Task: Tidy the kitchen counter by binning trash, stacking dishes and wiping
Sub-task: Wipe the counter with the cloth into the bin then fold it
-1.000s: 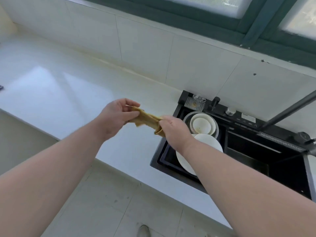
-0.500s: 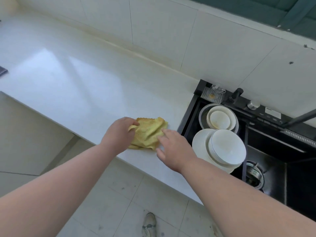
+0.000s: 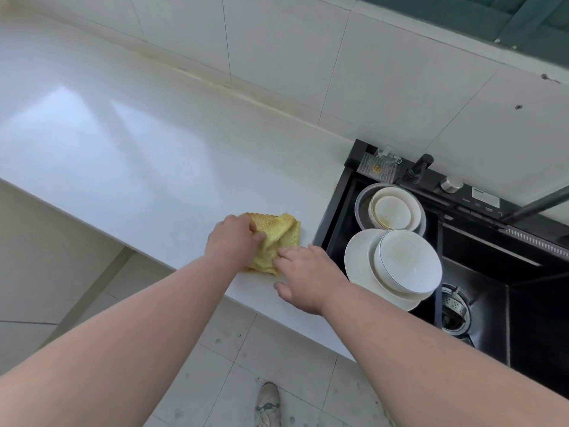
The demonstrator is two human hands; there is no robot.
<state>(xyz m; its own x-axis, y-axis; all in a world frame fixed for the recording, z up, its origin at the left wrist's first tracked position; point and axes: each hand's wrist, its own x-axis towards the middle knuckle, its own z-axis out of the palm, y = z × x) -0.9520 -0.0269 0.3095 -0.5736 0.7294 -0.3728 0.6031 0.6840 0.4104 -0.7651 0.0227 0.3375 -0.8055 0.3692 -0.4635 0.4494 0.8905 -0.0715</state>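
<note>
The left hand (image 3: 235,241) presses down on a crumpled yellow cloth (image 3: 277,238) near the front edge of the white tabletop (image 3: 123,155), fingers curled into its folds, while the right hand (image 3: 308,277) touches the cloth's near edge with straight fingers; white plates and bowls (image 3: 397,266) sit stacked in the black sink (image 3: 492,272) just beside

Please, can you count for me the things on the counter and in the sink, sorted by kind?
Yellow cloth, on the white counter, under both hands: 1
White plates, stacked in the black sink: at least 2
White bowls, nested: 2
Metal basin holding the bowls: 1
Sink strainer: 1
Total: at least 7
</note>
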